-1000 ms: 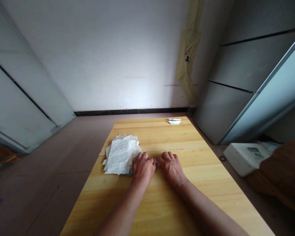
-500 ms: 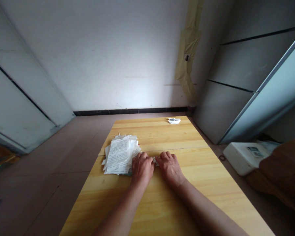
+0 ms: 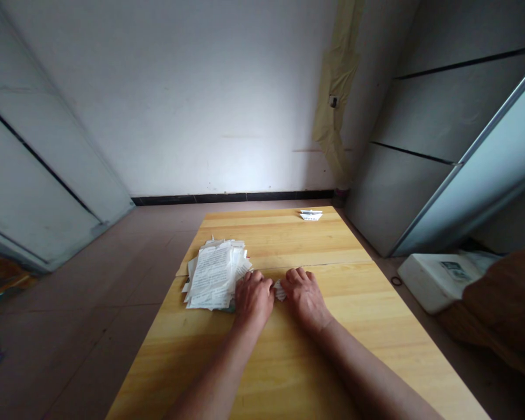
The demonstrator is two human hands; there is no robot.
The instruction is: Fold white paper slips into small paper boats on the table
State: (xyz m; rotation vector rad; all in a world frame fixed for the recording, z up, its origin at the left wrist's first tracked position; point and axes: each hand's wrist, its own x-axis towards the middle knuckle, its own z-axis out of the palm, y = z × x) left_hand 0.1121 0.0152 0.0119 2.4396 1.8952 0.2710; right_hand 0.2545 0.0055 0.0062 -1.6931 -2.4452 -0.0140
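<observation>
A small piece of folded printed paper [image 3: 280, 290] lies on the wooden table [image 3: 332, 361], mostly covered by my right hand [image 3: 305, 297]. My right fingers are bent down over it and press it from the right. Close to its left edge is my left hand [image 3: 254, 297], with fingers curled and thumb tucked in; whatever they hold is hidden. Just beyond that hand's left side lies a loose stack of printed paper sheets [image 3: 212, 277]. A small folded paper boat [image 3: 310, 216] stands near the table's far right corner.
Behind the table rises a white wall [image 3: 227, 105] with a taped strip [image 3: 332, 116]. A grey cabinet [image 3: 402, 192] stands to the right. A white box [image 3: 429, 283] sits on the floor near brown cloth [image 3: 503, 286].
A slightly larger part of the folded paper now shows between my hands, beside the right fingers. Both hands stay in nearly the same place. The view has shifted very slightly.
</observation>
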